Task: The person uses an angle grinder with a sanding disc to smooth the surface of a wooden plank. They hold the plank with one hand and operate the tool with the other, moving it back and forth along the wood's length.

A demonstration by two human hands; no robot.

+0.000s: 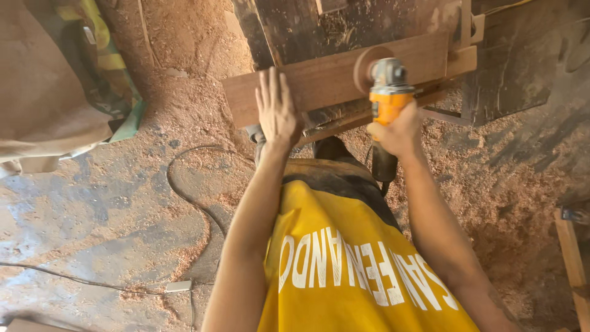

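Observation:
A long reddish-brown wooden board (326, 77) lies across a dark workbench (362, 18) in front of me. My left hand (276, 110) rests flat on the board near its left end, fingers spread. My right hand (398, 129) grips the body of an orange and grey angle grinder (388, 92). Its round sanding disc (367, 64) is pressed against the board's face, right of my left hand.
Sawdust covers the concrete floor (110, 209). A dark power cable (184, 190) loops across it at left, with a small white block (178, 286) nearby. A bundle of cloth (55, 80) lies top left. A wooden slat (571, 258) stands at the right edge.

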